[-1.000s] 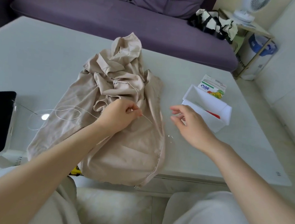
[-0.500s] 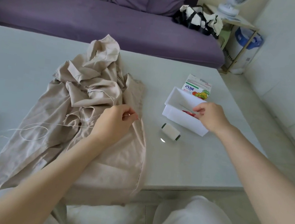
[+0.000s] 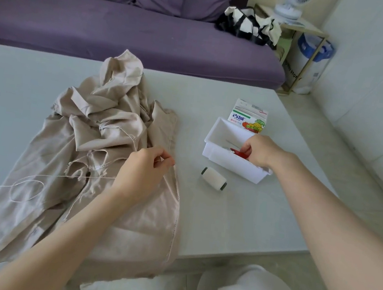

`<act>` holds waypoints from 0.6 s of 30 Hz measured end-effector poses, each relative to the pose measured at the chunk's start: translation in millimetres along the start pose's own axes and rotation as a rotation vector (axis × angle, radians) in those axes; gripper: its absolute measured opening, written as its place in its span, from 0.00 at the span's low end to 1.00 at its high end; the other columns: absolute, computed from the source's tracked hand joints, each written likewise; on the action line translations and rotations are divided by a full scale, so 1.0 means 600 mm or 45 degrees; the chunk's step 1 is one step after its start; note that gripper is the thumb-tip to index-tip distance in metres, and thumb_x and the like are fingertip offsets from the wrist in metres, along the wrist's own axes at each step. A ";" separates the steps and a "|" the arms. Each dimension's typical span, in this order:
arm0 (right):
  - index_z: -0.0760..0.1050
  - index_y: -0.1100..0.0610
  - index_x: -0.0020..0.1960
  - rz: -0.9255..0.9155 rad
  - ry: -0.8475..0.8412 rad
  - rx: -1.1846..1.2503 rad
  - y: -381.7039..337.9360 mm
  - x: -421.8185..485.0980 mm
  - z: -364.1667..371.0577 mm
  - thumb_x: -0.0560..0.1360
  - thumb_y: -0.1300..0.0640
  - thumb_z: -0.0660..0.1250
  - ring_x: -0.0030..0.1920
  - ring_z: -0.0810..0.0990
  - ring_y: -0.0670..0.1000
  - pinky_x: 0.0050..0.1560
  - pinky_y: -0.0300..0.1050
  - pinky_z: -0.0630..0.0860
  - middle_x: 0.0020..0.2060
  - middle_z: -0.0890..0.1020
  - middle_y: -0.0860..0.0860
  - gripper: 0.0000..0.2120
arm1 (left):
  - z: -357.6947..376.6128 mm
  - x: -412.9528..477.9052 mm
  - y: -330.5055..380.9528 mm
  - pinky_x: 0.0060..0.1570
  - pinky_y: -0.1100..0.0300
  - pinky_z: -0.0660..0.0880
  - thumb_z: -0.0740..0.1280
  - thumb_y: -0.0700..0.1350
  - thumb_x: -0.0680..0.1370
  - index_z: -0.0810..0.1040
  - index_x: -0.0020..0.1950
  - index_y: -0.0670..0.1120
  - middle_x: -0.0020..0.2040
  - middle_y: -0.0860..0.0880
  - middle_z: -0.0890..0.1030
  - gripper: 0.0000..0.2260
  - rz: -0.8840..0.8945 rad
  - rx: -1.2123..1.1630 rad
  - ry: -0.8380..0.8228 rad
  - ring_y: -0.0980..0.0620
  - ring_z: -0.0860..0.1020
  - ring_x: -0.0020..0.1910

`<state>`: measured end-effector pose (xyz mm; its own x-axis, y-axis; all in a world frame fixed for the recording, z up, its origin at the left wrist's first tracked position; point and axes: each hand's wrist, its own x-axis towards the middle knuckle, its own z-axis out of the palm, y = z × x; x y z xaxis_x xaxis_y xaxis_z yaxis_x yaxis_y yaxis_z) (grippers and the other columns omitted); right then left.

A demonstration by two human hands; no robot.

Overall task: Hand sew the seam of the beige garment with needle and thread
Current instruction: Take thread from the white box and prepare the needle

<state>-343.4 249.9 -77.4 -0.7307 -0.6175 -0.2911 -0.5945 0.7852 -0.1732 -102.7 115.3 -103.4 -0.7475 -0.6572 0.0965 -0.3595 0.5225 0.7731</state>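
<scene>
The beige garment (image 3: 102, 158) lies crumpled on the pale table (image 3: 237, 218), its lower part hanging over the front edge. My left hand (image 3: 143, 172) rests on the garment with thumb and forefinger pinched together on the thread; the needle is too small to see. White thread (image 3: 28, 187) trails left from that hand in a loop across the fabric. My right hand (image 3: 259, 150) reaches into the white tray (image 3: 218, 136) and grips the red-handled scissors (image 3: 239, 152). A white thread spool (image 3: 214, 179) lies on the table in front of the tray.
A small carton with fruit print (image 3: 249, 118) stands behind the tray. A purple sofa (image 3: 127, 28) runs along the far table edge, with a black-and-white bag (image 3: 248, 25) on it. A side table with a fan (image 3: 292, 3) stands at the back right.
My right hand moved from beside the garment to the white tray and closed on the red scissors. My left hand stayed pinched on the garment. The view shifted right.
</scene>
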 end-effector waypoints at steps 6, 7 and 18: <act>0.79 0.62 0.55 0.008 0.003 -0.095 -0.006 0.000 0.000 0.76 0.62 0.64 0.53 0.78 0.59 0.53 0.47 0.75 0.54 0.78 0.59 0.09 | -0.005 -0.004 -0.003 0.36 0.64 0.68 0.67 0.45 0.77 0.80 0.42 0.48 0.34 0.44 0.80 0.05 -0.007 -0.003 0.012 0.49 0.75 0.35; 0.77 0.63 0.57 0.020 -0.002 -0.103 -0.008 0.002 -0.001 0.76 0.61 0.64 0.54 0.77 0.59 0.54 0.48 0.75 0.55 0.78 0.60 0.11 | -0.006 -0.005 -0.003 0.39 0.62 0.69 0.66 0.46 0.77 0.80 0.43 0.48 0.36 0.44 0.80 0.05 -0.006 0.000 0.013 0.48 0.76 0.37; 0.73 0.56 0.58 -0.051 0.116 0.185 -0.009 0.012 0.005 0.79 0.59 0.62 0.55 0.79 0.55 0.53 0.46 0.76 0.53 0.80 0.53 0.08 | -0.010 -0.004 0.001 0.38 0.64 0.69 0.67 0.44 0.77 0.81 0.43 0.46 0.37 0.40 0.80 0.05 -0.008 -0.097 -0.017 0.44 0.76 0.39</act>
<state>-344.3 241.4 -81.2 -0.7386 -0.6451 -0.1955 -0.5741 0.7540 -0.3192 -97.7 113.9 -99.6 -0.7532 -0.6525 0.0834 -0.3211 0.4753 0.8191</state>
